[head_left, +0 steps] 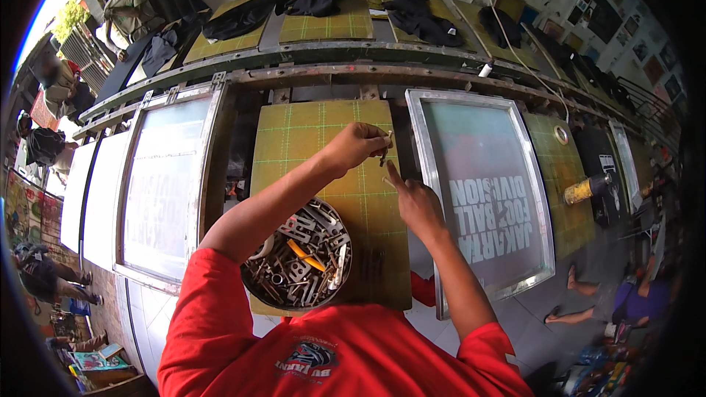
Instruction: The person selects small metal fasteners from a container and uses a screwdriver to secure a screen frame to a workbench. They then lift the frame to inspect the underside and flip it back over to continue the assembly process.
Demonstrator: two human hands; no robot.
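My left hand [354, 148] pinches a small, dark metal fitting [384, 153] above the far right part of a yellow-brown board with green grid lines [309, 147]. Close below it is my right hand [421, 206], index finger stretched up to the fitting and the other fingers curled. Something small and pale pokes out by its thumb; its kind is unclear. On the board's near left part, by my chest, stands a round tub [348, 279] full of loose bolts, brackets and other metal hardware. A yellow-orange strip [305, 255] lies on top of that hardware.
Metal-framed printing screens stand on both sides: a left screen [126, 198] and a right screen [546, 235]. A rail [316, 73] crosses beyond the board, with dark shirts [423, 18] on boards behind it. A yellow roll [587, 189] lies to the right. Several people are around.
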